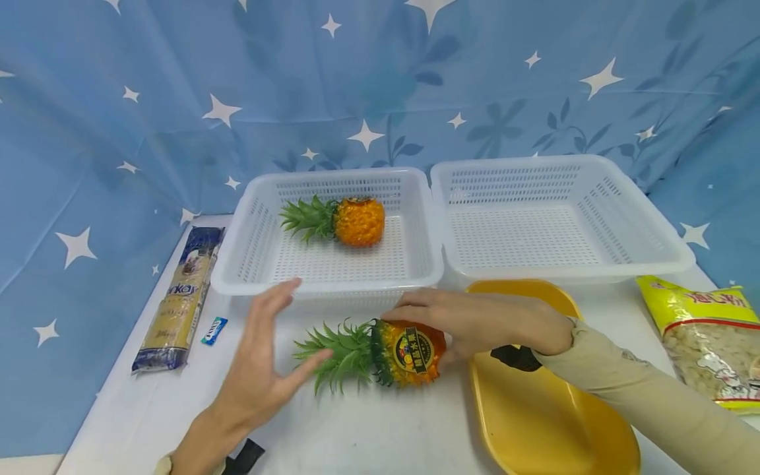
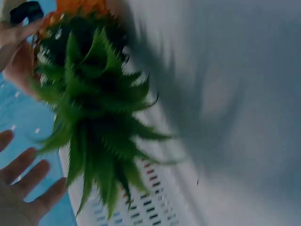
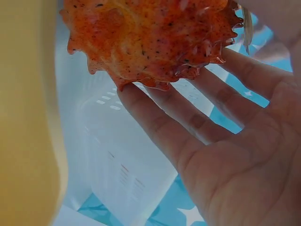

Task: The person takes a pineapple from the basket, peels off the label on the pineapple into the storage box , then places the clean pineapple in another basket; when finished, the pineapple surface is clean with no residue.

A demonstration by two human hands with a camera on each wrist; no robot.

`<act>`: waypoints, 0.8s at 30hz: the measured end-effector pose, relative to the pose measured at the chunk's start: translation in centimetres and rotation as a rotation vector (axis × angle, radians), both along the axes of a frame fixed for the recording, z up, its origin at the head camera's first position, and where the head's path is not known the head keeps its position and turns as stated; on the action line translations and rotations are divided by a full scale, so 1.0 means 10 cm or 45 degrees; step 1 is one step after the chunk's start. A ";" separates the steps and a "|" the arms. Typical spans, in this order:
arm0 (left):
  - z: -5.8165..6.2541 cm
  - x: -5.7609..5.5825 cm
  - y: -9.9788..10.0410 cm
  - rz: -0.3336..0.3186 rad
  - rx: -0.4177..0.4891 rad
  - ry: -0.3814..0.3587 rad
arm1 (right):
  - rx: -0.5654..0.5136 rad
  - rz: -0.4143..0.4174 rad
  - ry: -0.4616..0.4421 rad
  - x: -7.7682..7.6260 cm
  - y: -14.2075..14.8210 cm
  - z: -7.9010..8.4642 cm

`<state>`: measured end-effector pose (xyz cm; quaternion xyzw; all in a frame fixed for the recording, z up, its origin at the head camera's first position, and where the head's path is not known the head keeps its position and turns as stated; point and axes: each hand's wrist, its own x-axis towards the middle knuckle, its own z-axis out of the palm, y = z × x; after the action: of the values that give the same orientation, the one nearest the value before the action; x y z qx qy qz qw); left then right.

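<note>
A toy-like orange pineapple (image 1: 410,353) with a black round label lies on the white table, its green leaves (image 2: 94,113) pointing left. My right hand (image 1: 469,320) grips its body, fingers over the far side and thumb at the right end. The right wrist view shows those fingers (image 3: 164,122) against the spiky orange skin. Left of the leaves, my left hand (image 1: 255,369) is spread open and holds nothing. A second pineapple (image 1: 359,222) lies on its side in the left white basket (image 1: 326,287).
Beside it stands another white basket (image 1: 570,269). A yellow tub (image 1: 528,415) sits under my right forearm. On the left lie a long pasta pack (image 1: 178,297) and a small blue-green packet (image 1: 214,330). At the right edge is a yellow-topped bag (image 1: 706,343).
</note>
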<state>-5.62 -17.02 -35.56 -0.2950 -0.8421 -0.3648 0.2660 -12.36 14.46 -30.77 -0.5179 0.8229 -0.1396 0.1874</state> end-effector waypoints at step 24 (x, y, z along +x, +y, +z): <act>-0.25 -0.22 0.30 -0.128 -0.626 -0.118 | -0.047 0.139 0.195 -0.05 -0.21 0.46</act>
<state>-7.82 -14.04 -38.09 -0.3754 -0.9010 -0.1750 0.1288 -12.84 12.36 -26.22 -0.5744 0.8028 -0.1042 0.1216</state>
